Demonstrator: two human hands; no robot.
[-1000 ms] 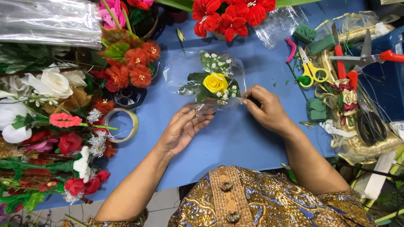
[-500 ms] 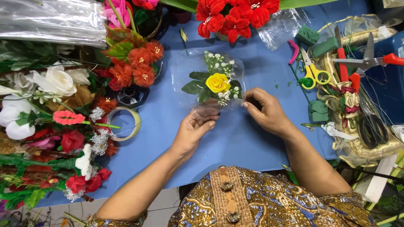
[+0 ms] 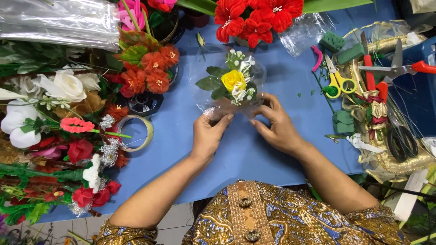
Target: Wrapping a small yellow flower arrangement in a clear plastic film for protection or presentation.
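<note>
A small posy [image 3: 233, 83] with one yellow rose, green leaves and tiny white blooms lies on the blue table [image 3: 254, 149], wrapped in clear cellophane [image 3: 213, 97]. My left hand [image 3: 208, 134] pinches the cellophane's lower left edge. My right hand [image 3: 277, 124] grips the lower right edge, by the posy's stem end. Both hands sit just below the posy, fingertips a little apart.
Piles of artificial flowers [image 3: 59, 131] fill the left side, with a tape roll [image 3: 135, 133] beside them. Red flowers [image 3: 254, 18] stand at the back. Yellow scissors [image 3: 338, 81], red-handled scissors [image 3: 399, 68], green foam blocks [image 3: 344, 121] and gold ribbon [image 3: 390, 154] crowd the right.
Both hands have moved up the table and closed in on the posy's lower edge. The left hand now grips the cellophane. The posy sits slightly farther from me.
</note>
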